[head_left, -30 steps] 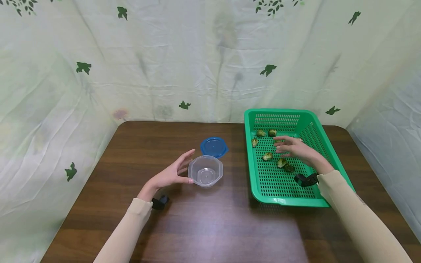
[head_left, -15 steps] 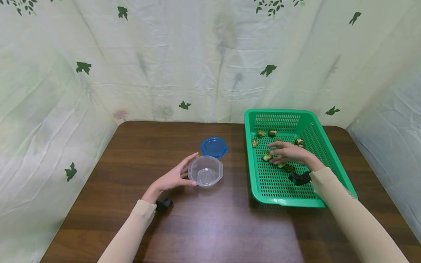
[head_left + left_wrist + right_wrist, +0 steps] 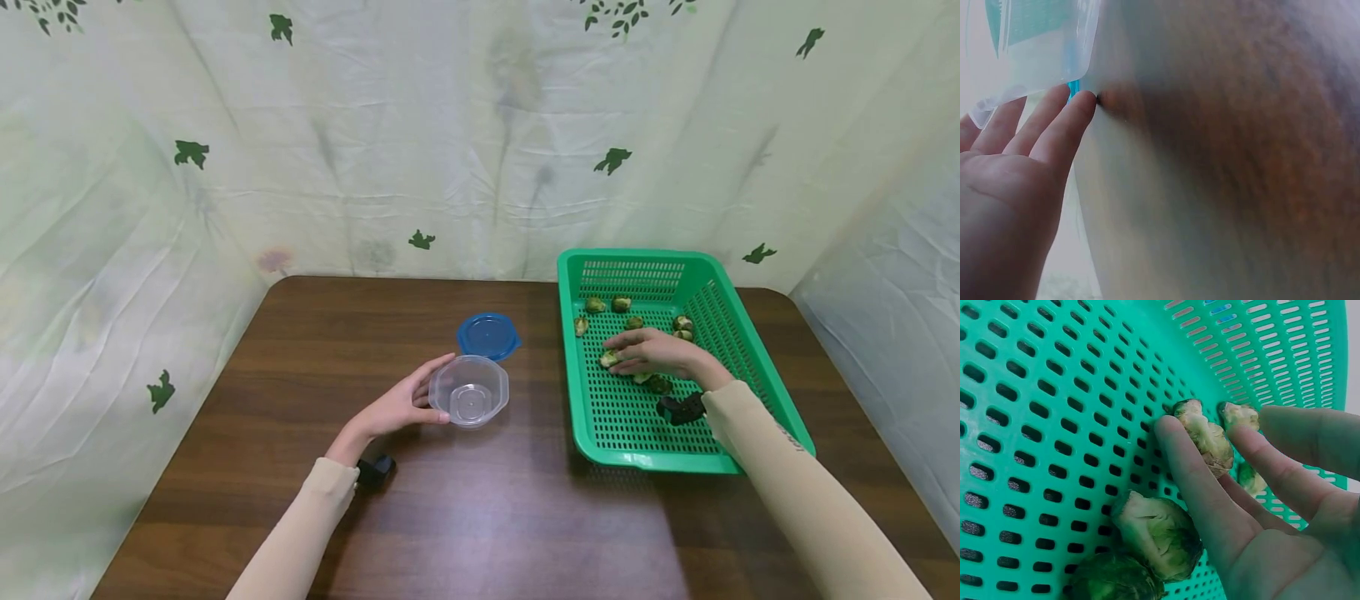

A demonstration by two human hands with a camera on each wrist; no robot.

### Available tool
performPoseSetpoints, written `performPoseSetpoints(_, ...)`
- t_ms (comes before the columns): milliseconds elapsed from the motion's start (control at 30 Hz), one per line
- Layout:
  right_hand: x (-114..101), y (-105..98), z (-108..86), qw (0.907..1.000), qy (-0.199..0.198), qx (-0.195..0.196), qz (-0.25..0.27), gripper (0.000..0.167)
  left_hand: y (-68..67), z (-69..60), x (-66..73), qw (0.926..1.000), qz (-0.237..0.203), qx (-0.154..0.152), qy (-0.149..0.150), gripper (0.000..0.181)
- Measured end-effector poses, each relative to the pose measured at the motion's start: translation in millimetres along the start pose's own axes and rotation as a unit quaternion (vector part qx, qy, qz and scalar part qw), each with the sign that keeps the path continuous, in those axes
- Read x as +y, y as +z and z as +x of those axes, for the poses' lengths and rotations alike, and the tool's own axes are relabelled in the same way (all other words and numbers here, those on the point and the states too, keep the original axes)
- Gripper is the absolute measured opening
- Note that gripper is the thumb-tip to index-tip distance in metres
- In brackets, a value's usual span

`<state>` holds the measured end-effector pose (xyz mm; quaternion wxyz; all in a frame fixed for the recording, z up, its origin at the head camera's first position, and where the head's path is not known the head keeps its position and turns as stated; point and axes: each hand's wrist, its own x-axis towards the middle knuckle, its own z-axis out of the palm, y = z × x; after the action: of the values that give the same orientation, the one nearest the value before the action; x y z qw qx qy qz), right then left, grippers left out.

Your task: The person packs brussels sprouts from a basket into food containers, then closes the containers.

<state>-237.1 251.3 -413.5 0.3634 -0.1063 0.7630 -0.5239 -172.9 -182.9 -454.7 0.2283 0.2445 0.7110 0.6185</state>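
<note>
A clear plastic bowl stands on the brown table. My left hand holds its left side, thumb at the near edge, fingers behind; in the left wrist view, fingers of the left hand touch the bowl. Inside the green basket, my right hand is low over the Brussels sprouts. The right wrist view shows the right hand with thumb and fingers on either side of one sprout, pinching it. Two more sprouts lie beside the thumb.
Just behind the bowl lies a blue lid. Several other sprouts are spread over the basket's floor, some of them along its back and right. A patterned cloth hangs behind the table.
My right hand has moved left and lower in the basket, onto a sprout, uncovering sprouts to its right. My left hand has shifted slightly right, closer around the bowl.
</note>
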Motion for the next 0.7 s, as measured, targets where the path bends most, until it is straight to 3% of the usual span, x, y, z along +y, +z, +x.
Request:
performPoseSetpoints(300, -1, 1, -0.7, 0.9997, 0.002, 0.022, 0.013, 0.045, 1.1, -1.9, -0.6, 0.9998, 0.001, 0.010, -0.015, 0.089)
performPoseSetpoints(700, -11, -1, -8.2, 0.9965, -0.033, 0.060, 0.048, 0.043, 1.2, -2.4, -3.4, 0.9994, 0.014, 0.024, -0.023, 0.089)
